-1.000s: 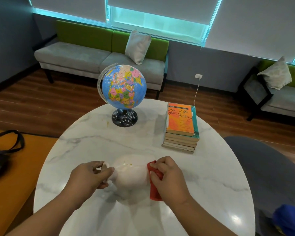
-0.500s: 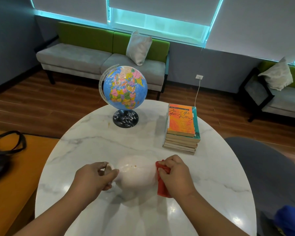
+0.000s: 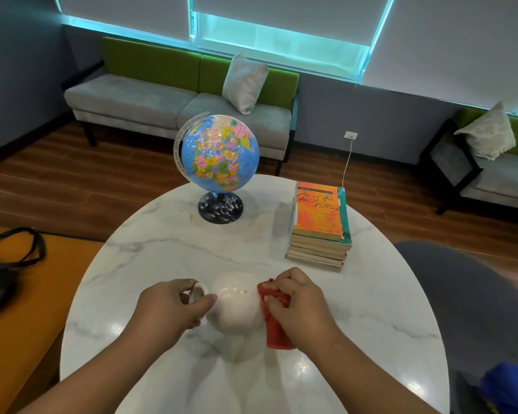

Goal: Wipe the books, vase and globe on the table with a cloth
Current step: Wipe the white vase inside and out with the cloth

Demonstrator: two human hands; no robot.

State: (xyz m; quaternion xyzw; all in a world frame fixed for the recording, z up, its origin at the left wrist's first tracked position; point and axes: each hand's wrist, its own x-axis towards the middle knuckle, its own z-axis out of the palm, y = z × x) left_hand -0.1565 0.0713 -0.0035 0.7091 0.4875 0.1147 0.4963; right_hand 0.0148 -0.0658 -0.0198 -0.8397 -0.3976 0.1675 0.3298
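A white round vase (image 3: 235, 303) lies tipped with its neck to the left, near the front of the round marble table (image 3: 150, 252). My left hand (image 3: 168, 309) grips the vase's neck and rim. My right hand (image 3: 301, 306) holds a red cloth (image 3: 277, 327) pressed against the vase's right side. A blue globe (image 3: 220, 152) on a black base stands at the back of the table. A stack of several books (image 3: 319, 225) with an orange cover on top sits at the back right.
A grey chair (image 3: 473, 309) stands right of the table, with a blue object (image 3: 512, 389) at the lower right. A black bag (image 3: 3, 264) lies on an orange seat to the left. Sofas with cushions line the far wall.
My right hand has slid the red cloth along the vase's right side. My left hand keeps its hold on the neck. The view has shifted slightly.
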